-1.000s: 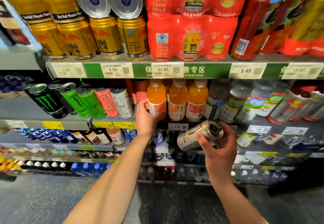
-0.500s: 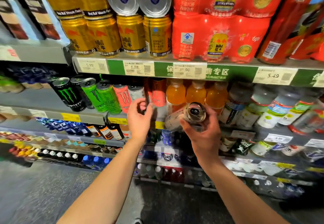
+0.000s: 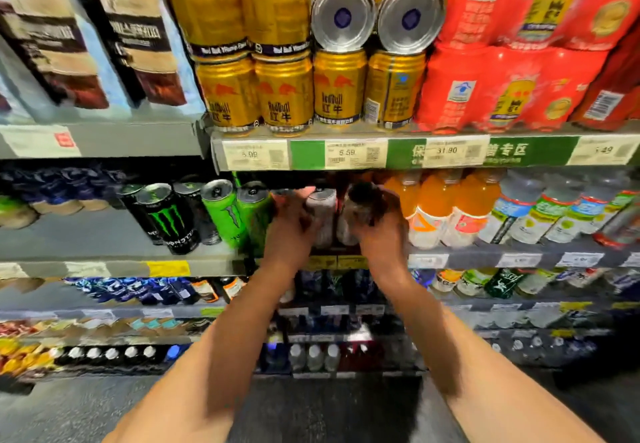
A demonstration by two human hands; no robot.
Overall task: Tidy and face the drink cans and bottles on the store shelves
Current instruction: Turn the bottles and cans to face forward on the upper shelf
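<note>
Both hands are up at the energy-drink shelf, in the gap between the green cans and the orange-drink bottles. The right hand has its grip wrapped round a pale can, tilted top-first toward the camera, apparently being fed into the row. The left hand is against the neighbouring pale can, likely to steady it; motion blur hides the fingers, so whether that grip is closed cannot be told. Cans are stood at the shelf lip so the logos face out. Readable: "MONSTER" on the black can; "Red Bull" with 红牛 on the gold cans above; price tags 5.99, 5.59, 31.90 and what looks like 5.49. Two gold cans are laid on their sides on top, bases outward, so those remain unfaced
</note>
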